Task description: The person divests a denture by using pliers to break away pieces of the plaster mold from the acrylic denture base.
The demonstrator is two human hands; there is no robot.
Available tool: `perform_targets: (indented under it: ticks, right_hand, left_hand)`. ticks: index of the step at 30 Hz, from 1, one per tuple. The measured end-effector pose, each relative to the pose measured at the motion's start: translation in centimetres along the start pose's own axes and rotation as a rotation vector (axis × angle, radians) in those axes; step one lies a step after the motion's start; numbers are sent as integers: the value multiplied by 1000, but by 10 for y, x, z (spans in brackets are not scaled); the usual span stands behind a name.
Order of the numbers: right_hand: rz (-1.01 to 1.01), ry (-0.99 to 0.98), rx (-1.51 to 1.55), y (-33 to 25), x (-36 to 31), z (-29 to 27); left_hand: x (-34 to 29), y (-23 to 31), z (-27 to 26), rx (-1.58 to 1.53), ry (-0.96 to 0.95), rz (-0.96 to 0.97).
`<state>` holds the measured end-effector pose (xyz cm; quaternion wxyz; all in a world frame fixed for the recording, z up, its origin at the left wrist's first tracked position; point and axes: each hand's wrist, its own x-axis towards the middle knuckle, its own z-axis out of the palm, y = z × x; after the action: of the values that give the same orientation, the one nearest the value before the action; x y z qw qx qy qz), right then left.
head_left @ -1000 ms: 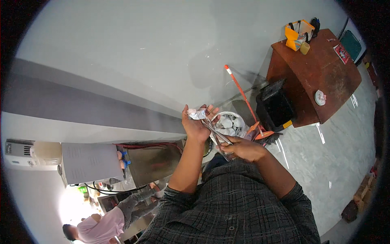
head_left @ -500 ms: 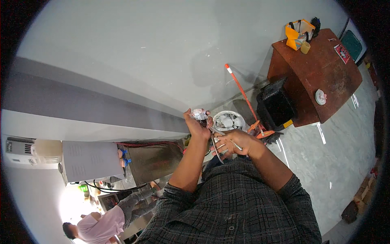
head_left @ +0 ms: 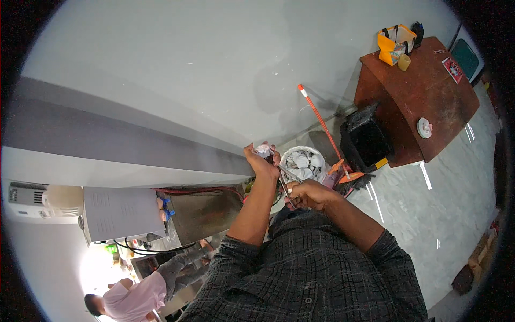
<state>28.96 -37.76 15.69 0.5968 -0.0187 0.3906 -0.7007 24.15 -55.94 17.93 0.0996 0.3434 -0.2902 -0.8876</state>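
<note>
Head: brown desk [head_left: 424,91], glossy floor [head_left: 450,182] beyond right hand [head_left: 308,195].

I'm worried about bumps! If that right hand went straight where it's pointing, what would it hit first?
Probably the left hand, near its wrist: the right hand points that way, gripping a metal tool. Depth is unclear, so it might pass over or under instead.

At the upper right, a big brown wooden table [head_left: 429,91]. On top, a yellow and white bag [head_left: 388,52] with black straps, a small round pale-yellow pot [head_left: 404,62] right beside it, a flat red printed sheet [head_left: 452,70], and a little round white dish [head_left: 424,127] near the lower edge. Down below, a shiny grey floor [head_left: 445,182]. There, a boxy black bin [head_left: 360,117] close to the table.
</note>
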Motion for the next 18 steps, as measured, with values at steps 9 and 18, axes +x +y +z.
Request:
perform_targets:
  ticks: [9,18]
  right_hand:
    - [113,217,-206,-4,6,-1]
    - [-5,368,-721,-23,-41,-9]
  left_hand:
    - [16,-15,-2,47,-34,8]
    - [16,4,-11,75,52,-128]
